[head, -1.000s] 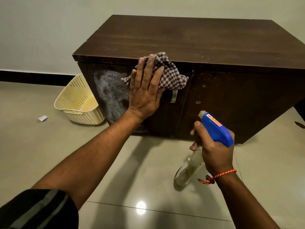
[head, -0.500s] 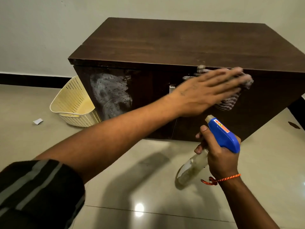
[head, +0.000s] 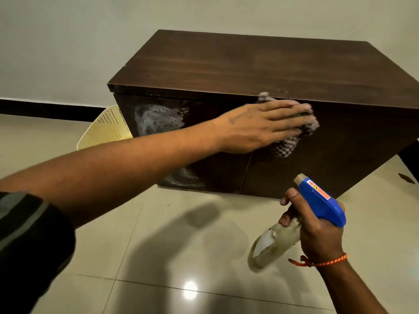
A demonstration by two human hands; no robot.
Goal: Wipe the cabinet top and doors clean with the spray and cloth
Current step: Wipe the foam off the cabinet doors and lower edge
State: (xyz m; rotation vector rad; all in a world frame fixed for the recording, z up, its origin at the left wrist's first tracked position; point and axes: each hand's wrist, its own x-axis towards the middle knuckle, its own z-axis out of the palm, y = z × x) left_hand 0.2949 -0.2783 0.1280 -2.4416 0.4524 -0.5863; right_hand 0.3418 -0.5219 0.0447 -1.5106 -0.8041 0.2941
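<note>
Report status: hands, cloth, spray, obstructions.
Left hand flat, pressing cloth against right door, near top edge. Right hand grips spray bottle, held low. White smears on left door; nothing blocking.

A room in a home, it seems: glossy beige floor tiles below the left fingers, a low wooden cabinet against a plain wall with dark skirting, and a cream perforated basket well to their left.

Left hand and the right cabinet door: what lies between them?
The checked cloth, pressed flat against the right door under the left hand; the head view shows it.
</note>
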